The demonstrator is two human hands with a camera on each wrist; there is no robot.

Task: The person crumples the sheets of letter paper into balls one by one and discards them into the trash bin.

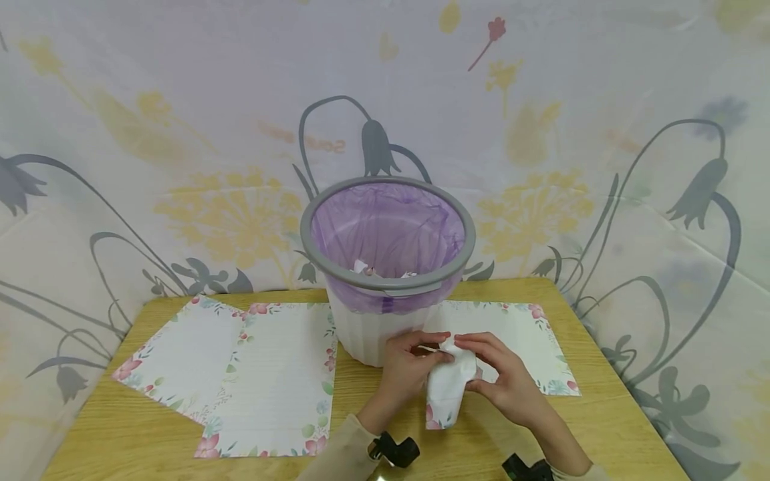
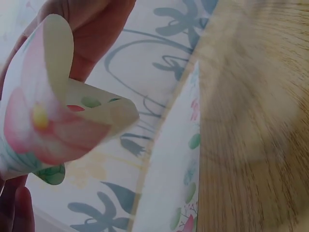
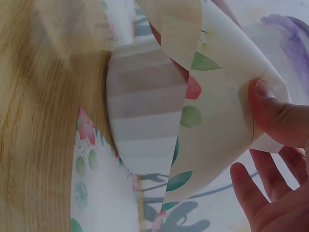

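Note:
A sheet of flower-bordered writing paper (image 1: 446,391), partly folded and curled, is held upright in front of the bin. My left hand (image 1: 404,374) pinches its upper left part between thumb and fingers. On the other side, my right hand (image 1: 508,384) grips the paper near its upper right edge. The right wrist view shows the thumb (image 3: 280,113) pressing on a creased part of the sheet, fingers behind. In the left wrist view the paper's lower end (image 2: 58,116) curls open, with a pink flower on it.
A white bin (image 1: 361,327) with a grey rim and purple liner (image 1: 385,227) stands behind the hands, white scraps inside. Two floral sheets (image 1: 271,381) overlap on the left of the wooden table (image 1: 150,461). Another sheet (image 1: 511,321) lies to the right. A patterned cloth (image 1: 240,100) hangs behind.

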